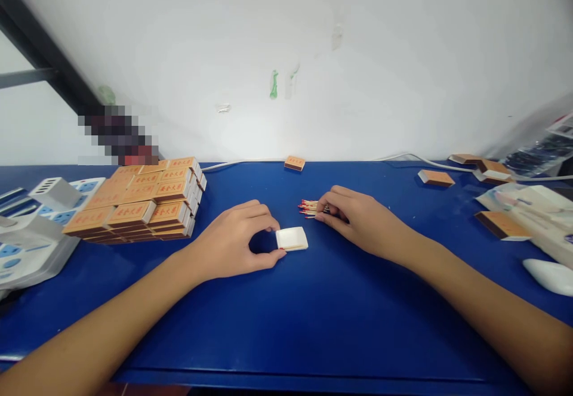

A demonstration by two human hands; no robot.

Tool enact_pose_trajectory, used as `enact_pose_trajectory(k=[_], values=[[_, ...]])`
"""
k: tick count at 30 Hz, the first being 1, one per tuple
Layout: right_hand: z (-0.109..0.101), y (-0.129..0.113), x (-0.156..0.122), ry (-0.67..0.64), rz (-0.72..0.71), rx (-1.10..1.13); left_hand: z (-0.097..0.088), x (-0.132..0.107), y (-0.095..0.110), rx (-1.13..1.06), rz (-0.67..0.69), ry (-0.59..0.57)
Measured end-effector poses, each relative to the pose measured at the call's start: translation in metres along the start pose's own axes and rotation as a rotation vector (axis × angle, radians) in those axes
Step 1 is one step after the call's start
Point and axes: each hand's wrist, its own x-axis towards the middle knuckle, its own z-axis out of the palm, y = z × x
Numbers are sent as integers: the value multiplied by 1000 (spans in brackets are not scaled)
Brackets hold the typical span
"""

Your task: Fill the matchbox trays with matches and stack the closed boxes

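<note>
My left hand point(244, 240) grips the left end of a small white matchbox tray point(293, 237) between thumb and fingertips. The tray lies flat on the blue table, with what looks like a single match point(293, 248) along its near side. To the right, the fingers of my right hand point(353, 220) are pinched at a small pile of red-tipped matches point(308, 207). The pile lies on the table just beyond the tray. My fingers cover the right part of it, so I cannot tell how many matches they hold.
Closed matchboxes are stacked in a block point(134, 202) at the left, beside a power strip point(40, 229). One matchbox point(294, 163) lies by the wall. Several more, including one box point(436, 178), lie at the right near a plastic bag point(532, 211) and a white object point(548, 275).
</note>
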Motion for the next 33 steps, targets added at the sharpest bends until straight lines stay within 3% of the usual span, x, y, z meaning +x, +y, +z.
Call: enact_pose_trajectory(k=[17,25,33], values=[[-1,-1,0,-33,-22,-23,-2,1,3,6,26,33],[-7,-33,-5,106,-108,87,-3,1,6,98,106,95],[3,-48,-10,46,-226,45,0,4,9,16,75,87]])
